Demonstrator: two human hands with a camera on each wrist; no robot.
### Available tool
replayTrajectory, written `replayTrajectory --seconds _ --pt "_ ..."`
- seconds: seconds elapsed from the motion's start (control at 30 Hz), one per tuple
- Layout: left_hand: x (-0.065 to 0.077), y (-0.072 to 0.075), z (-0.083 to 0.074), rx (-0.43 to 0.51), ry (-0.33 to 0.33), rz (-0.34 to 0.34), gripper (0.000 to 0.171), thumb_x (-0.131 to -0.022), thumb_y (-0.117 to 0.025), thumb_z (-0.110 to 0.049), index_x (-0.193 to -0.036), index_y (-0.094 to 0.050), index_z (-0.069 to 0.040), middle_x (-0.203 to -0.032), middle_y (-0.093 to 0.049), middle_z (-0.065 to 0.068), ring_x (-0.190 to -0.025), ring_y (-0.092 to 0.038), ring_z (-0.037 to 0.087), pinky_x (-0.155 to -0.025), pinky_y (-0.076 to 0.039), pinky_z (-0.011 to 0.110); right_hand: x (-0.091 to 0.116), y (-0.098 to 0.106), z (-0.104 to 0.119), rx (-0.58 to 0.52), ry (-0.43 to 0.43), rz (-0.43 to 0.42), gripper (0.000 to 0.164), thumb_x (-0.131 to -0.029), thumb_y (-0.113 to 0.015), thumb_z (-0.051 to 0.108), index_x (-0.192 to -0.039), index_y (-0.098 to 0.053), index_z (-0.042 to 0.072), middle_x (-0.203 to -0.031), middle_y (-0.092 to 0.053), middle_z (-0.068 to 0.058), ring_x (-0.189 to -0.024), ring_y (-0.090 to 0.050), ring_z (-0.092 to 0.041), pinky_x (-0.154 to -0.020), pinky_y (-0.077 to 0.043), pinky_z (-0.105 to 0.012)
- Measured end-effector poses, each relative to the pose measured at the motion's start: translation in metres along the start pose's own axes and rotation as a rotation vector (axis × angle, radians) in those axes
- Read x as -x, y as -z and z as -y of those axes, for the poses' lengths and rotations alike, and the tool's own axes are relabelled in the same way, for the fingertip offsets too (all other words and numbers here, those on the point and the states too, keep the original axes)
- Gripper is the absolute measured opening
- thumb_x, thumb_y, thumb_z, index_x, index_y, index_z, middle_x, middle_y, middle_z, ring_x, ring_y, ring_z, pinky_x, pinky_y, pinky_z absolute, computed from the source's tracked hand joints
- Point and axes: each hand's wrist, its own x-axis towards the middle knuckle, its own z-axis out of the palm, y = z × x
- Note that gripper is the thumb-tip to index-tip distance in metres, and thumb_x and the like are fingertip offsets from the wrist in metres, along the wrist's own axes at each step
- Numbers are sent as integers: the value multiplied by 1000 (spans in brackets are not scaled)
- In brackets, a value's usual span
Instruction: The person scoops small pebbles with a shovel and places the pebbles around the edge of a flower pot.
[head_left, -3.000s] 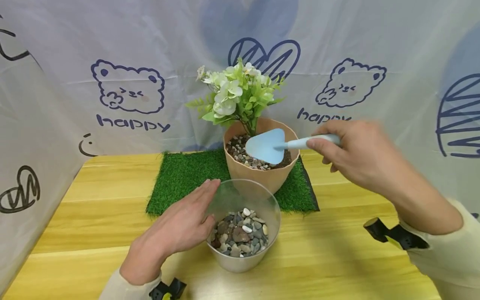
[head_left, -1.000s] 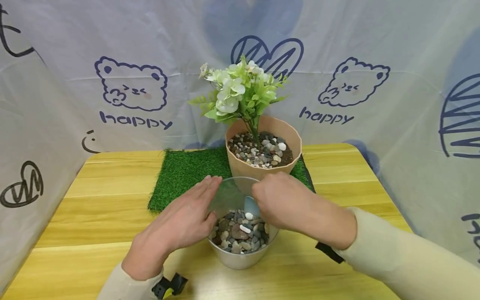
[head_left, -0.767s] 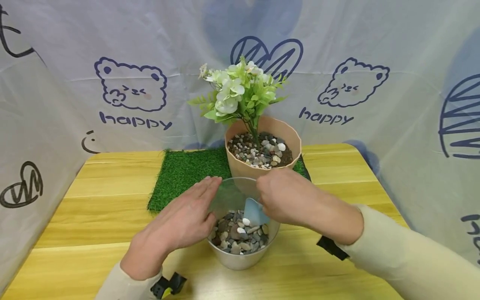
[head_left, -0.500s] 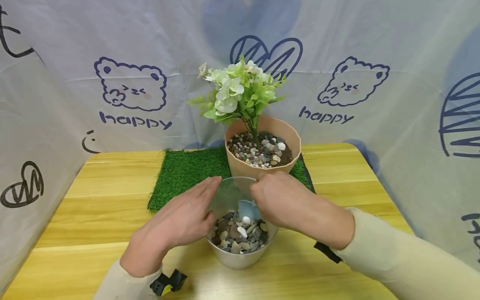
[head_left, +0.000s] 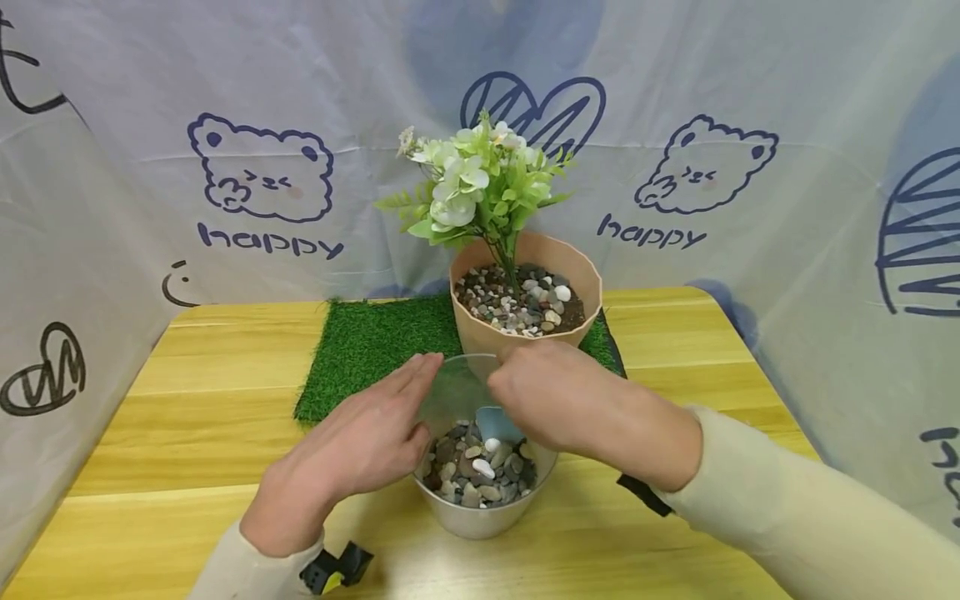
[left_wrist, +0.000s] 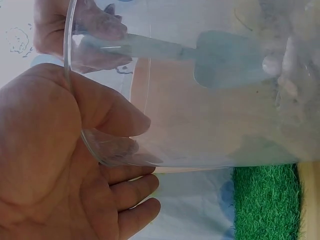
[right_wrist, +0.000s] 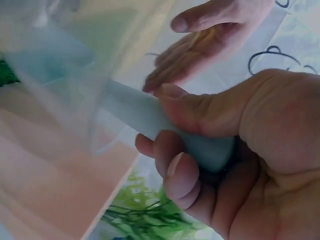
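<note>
My right hand point(head_left: 562, 392) grips the handle of a light blue trowel point(right_wrist: 140, 112). The trowel blade point(head_left: 495, 423) points down inside a clear plastic bucket point(head_left: 480, 523), its tip among grey, brown and white pebbles point(head_left: 472, 483). In the left wrist view, the blade point(left_wrist: 225, 60) shows through the bucket's wall, its tip by a white pebble. My left hand point(head_left: 360, 446) rests against the bucket's left side with straight fingers, thumb point(left_wrist: 115, 112) lying along the outer wall near the rim. Behind the bucket stands a peach flowerpot point(head_left: 487, 332) holding soil and pebbles.
White flowers with green leaves point(head_left: 480, 183) rise from the pot. It stands on an artificial grass mat point(head_left: 382, 358) on a yellow wooden table point(head_left: 210, 392). A printed cloth point(head_left: 360, 75) hangs behind and at both sides.
My right hand has brought the trowel from over the flowerpot down into the bucket. Lately the blade has edged left and deeper, shifting the white pebbles. The left hand stays at the bucket.
</note>
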Motion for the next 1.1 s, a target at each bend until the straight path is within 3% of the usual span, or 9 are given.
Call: replayTrajectory --seconds 0.23,0.43,0.63,0.83,1.1 --pt "1 -1 0 9 4 -5 80 -97 -60 -18 -166 -25 1 -171 -30 19 -158 -31 34 -129 -30 50 -8 5 4 21 37 16 12 -93 -72 7 -82 -74 11 -84 -68 -5 -73 -67 -21 -65 -64 -36" --pt "1 -1 1 17 6 -2 81 -97 -61 -18 -166 -24 0 -171 -29 19 -159 -31 35 -130 -29 51 -17 13 2 -41 36 124 10 -97 -68 9 -91 -75 10 -89 -70 -6 -79 -70 -23 -74 -66 -39" --pt "1 -2 1 16 8 0 80 -97 -60 -19 -166 -24 0 -171 -29 19 -159 -30 34 -130 -29 50 -32 10 -9 -96 57 232 7 -94 -65 4 -93 -69 9 -78 -64 -1 -69 -61 -19 -72 -61 -39" --pt "0 -4 2 30 8 -4 79 -97 -59 -18 -166 -25 0 -172 -30 17 -159 -31 34 -130 -30 50 -43 0 -19 -236 -9 320 12 -95 -62 4 -87 -65 13 -74 -61 0 -69 -60 -19 -71 -59 -38" --pt "2 -2 1 31 9 -1 78 -99 -57 -20 -167 -24 -1 -173 -27 17 -160 -28 33 -130 -28 50 -31 -4 -18 -257 -124 278 20 -96 -72 20 -77 -66 18 -72 -66 3 -68 -63 -17 -65 -59 -37"
